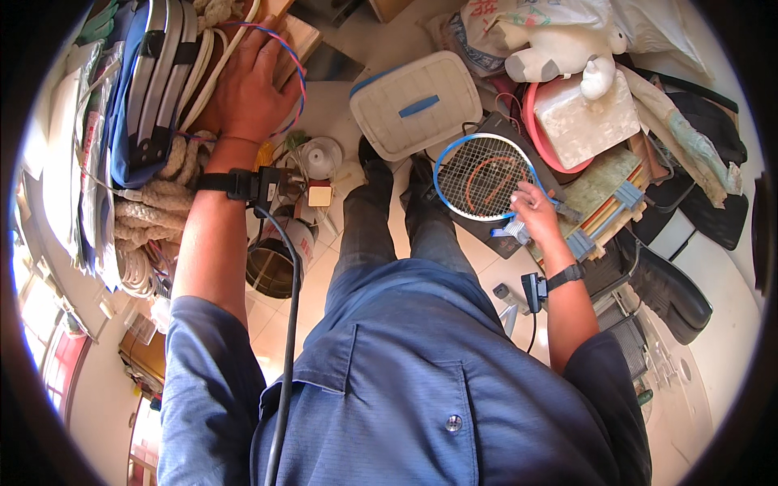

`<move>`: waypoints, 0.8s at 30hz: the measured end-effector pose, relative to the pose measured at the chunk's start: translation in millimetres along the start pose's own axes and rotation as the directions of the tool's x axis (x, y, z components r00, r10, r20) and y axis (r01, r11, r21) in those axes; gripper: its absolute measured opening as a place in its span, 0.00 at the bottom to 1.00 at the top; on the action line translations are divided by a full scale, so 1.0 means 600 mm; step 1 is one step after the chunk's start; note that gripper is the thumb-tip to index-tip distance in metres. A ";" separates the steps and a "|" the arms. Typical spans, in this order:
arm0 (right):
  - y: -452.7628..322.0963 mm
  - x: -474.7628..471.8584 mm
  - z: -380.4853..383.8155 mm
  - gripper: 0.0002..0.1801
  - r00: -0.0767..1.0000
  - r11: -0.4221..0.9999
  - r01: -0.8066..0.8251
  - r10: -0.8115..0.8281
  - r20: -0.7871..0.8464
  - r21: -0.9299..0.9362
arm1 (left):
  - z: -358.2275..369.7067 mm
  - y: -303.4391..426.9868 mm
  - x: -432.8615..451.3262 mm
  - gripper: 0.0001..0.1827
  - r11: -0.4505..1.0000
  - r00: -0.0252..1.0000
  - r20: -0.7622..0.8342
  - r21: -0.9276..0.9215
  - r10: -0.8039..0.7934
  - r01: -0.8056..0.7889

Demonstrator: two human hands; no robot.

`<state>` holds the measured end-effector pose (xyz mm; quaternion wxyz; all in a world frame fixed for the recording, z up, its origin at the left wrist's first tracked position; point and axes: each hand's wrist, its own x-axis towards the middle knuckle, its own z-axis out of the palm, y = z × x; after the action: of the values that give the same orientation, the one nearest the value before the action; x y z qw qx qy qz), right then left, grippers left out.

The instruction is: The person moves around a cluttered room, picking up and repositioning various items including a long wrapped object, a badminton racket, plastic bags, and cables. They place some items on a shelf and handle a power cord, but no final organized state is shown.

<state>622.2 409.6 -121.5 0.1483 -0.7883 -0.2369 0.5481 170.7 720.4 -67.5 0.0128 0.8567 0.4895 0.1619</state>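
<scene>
My left hand [258,88] lies palm down with its thumb spread, beside white cables [209,79] and against a wooden block [298,45]. A loop of red and blue twisted wire [298,64] curves around the fingers. On the other side, my right hand [538,212] is at the lower right rim of a blue-framed racket [450,197], its fingers bent over the edge of the strings. Whether they grip the rim is unclear. Just under that hand sits a small blue and white object [503,232], partly hidden.
Thick rope [152,209] and folded metal-legged gear [161,67] crowd the left. A lidded storage box [419,103] stands ahead of my feet. To the right are a pink basin [535,115], a plush toy [553,39], a wooden crate [598,212] and a black chair [668,291].
</scene>
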 end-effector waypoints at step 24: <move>-0.016 0.023 0.009 0.31 0.995 0.999 -0.035 0.032 0.096 0.035 | 0.002 -0.002 0.004 0.28 0.999 1.000 -0.016 -0.040 0.015 -0.015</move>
<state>619.1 425.1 -129.9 0.1421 -0.7623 -0.2203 0.5918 171.3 723.2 -68.2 0.0251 0.8587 0.4798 0.1784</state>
